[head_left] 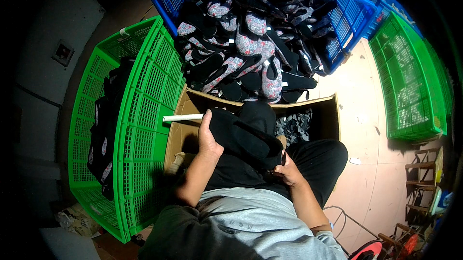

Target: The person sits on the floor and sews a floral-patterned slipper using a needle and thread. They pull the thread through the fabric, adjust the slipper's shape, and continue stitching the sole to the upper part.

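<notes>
A black cloth shoe (pixel 248 142) is held over my lap, its opening facing up. My left hand (pixel 209 137) grips its toe end, with the thumb up along the side and the other fingers hidden beneath. A white rod or tube (pixel 183 117) sticks out to the left from behind that thumb; I cannot tell whether the hand grips it too. At the heel end, my right hand (pixel 289 171) is closed on the shoe's rim. A small tan piece (pixel 282 139) shows just beyond the heel.
A blue crate (pixel 357 11) full of flower-patterned and black shoes (pixel 255 43) stands ahead. Left is a green crate (pixel 144 110) with dark shoes. An open cardboard box (pixel 333 110) holding dark scraps (pixel 294 127) sits before my knees. More green crates (pixel 410 81) stand right, near a wooden rack (pixel 424 178).
</notes>
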A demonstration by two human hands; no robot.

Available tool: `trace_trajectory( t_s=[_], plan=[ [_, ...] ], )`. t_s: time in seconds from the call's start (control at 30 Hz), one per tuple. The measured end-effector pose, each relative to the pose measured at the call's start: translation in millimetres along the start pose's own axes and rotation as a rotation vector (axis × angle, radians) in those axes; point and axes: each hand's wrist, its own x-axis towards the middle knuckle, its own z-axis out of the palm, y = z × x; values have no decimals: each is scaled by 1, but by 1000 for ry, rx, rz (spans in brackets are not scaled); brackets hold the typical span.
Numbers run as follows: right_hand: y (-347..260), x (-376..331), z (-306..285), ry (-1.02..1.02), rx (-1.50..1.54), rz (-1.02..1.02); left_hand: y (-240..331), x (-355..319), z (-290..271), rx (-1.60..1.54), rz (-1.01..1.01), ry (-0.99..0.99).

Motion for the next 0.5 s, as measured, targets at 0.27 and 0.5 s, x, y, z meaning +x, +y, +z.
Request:
trace_trajectory(
  t_s=[0.27,0.5],
  plan=[
    [4,2,-3,-9,14,-20,0,2,-4,7,3,-12],
    [0,1,2,1,10,-18,1,0,-1,18,-11,-2]
  ],
)
